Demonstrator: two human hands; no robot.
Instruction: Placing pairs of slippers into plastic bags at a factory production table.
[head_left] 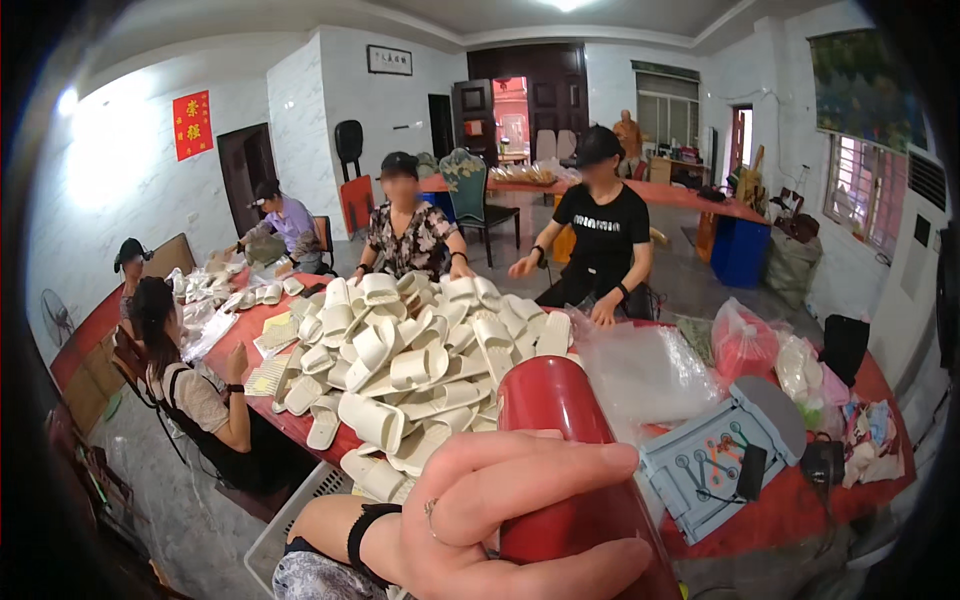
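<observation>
Close in front of me, my left hand (500, 510) is wrapped round a glossy dark red cylinder (555, 405), shaped like a flask or cup. Its fingers cross the far side and the thumb the near side; a ring and a black wristband show. The cylinder's lower end runs out of the picture. Just beyond it, a big heap of cream slippers (400, 360) covers the middle of the red table (690, 545). Clear plastic bags (645, 375) lie flat to the right of the heap. My right hand is out of the picture.
A grey plastic tray (690, 520) with a printed tool pattern and a black object stands at right. Behind it are a red bag (745, 340) and cloths (870, 440). A white crate (262, 545) sits below the table's left front. Several people sit around the table.
</observation>
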